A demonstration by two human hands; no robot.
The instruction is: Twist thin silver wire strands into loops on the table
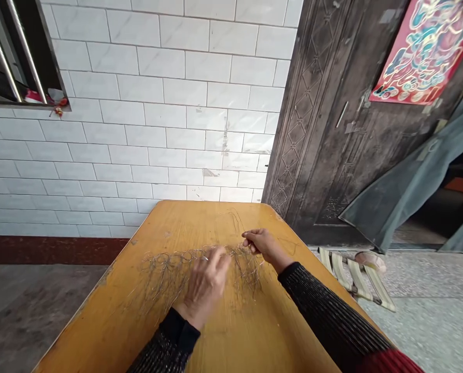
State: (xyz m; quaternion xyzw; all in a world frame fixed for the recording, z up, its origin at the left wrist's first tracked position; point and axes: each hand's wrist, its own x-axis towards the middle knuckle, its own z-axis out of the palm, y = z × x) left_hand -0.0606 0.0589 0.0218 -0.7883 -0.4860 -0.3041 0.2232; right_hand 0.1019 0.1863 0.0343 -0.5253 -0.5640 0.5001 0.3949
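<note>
Sorting step, by the look of it — right hand (263,243) pinches 1 strand from the wire tangle (200,261), left hand (206,282) blurred, grip unreadable; next pull needs slow, steady tension.

The left hand (205,282) is motion-blurred, its fingers indistinct. Thin wire strands (200,264) are too fine to count. The surface (255,331) and both sleeves are cut off by the bottom edge.
</note>
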